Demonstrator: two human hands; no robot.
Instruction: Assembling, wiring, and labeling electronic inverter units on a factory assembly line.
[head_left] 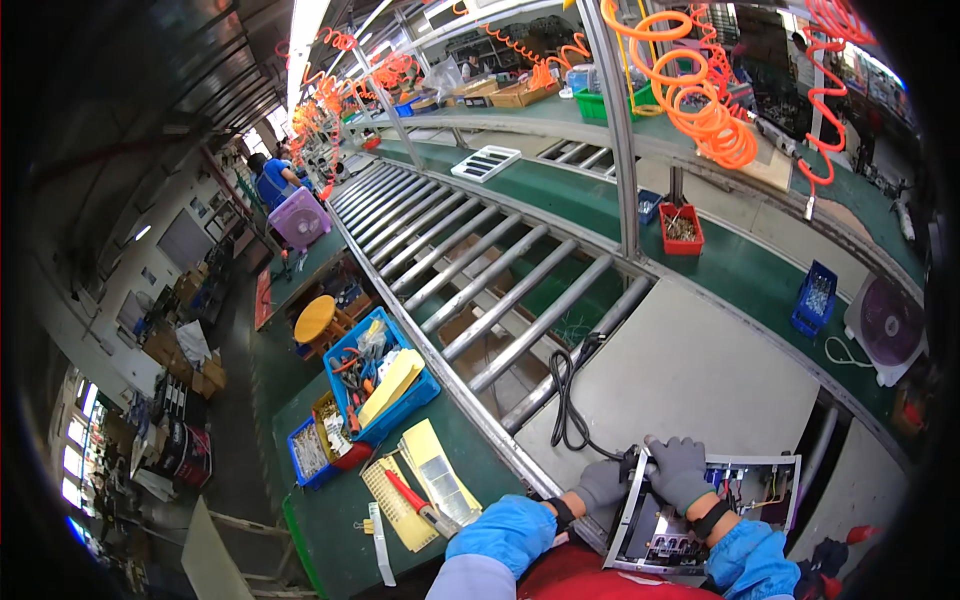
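An open metal chassis (705, 515) with circuit boards and wires inside stands tilted at my front, lower right. My right hand (680, 472), in a grey glove, reaches over its upper left corner, fingers closed around the frame edge. Just left of the chassis is my left hand (600, 484), also gloved, its fingers curled against the frame side. Whatever lies inside those fingers is hidden. A black power cord (568, 400) loops over the grey board (690, 350) and ends beside both hands at the chassis edge.
A roller conveyor (480, 270) runs away to the far left. On the green bench at left are a blue tool bin (385, 405), a screw box (312, 452), yellow label sheets (437, 480) and a red-handled cutter (410, 495). Orange coiled hoses (700, 100) hang above. Another person (272, 182) stands far off.
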